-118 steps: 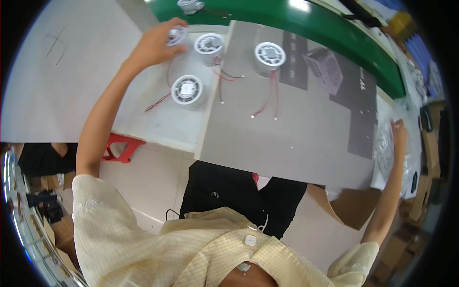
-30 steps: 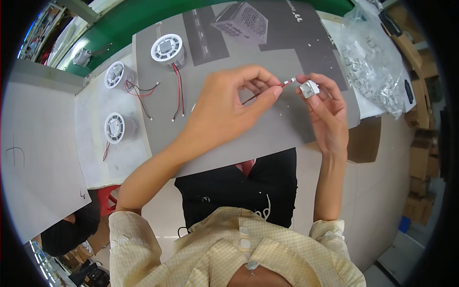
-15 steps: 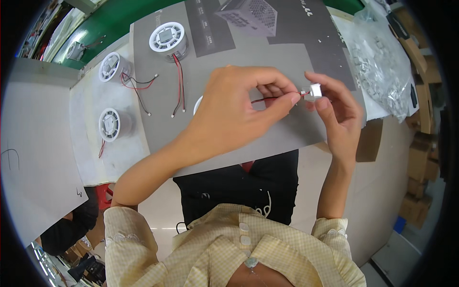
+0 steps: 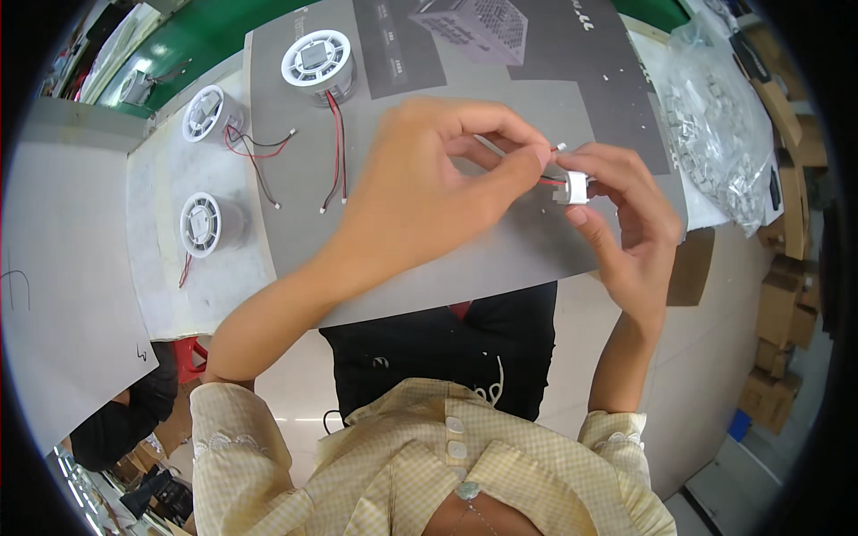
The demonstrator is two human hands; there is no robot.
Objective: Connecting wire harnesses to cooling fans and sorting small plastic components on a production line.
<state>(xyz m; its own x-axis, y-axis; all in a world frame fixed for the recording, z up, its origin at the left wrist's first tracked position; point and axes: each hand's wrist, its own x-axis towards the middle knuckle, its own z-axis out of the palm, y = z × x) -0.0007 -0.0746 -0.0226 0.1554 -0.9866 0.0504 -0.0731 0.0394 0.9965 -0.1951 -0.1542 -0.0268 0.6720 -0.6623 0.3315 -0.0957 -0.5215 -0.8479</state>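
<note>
Left hand (image 4: 447,174): thumb and index finger pinched on thin red and black wires (image 4: 551,181); a small white connector (image 4: 561,147) pokes past the tips. Right hand (image 4: 635,205): fingers grasp a small white block (image 4: 576,188) between thumb and forefinger, wires meeting its left side; cannot tell how far in. Block sits over the right part of the grey board (image 4: 483,268), inside the right and near edges. A strip of board shows between left palm and near edge; more stretches beyond the hands. One round white unit (image 4: 317,64) stands toward the far left corner; two others sit on the bench (image 4: 152,196), past the left edge. Clear bag (image 4: 715,125) flanks the right edge.
</note>
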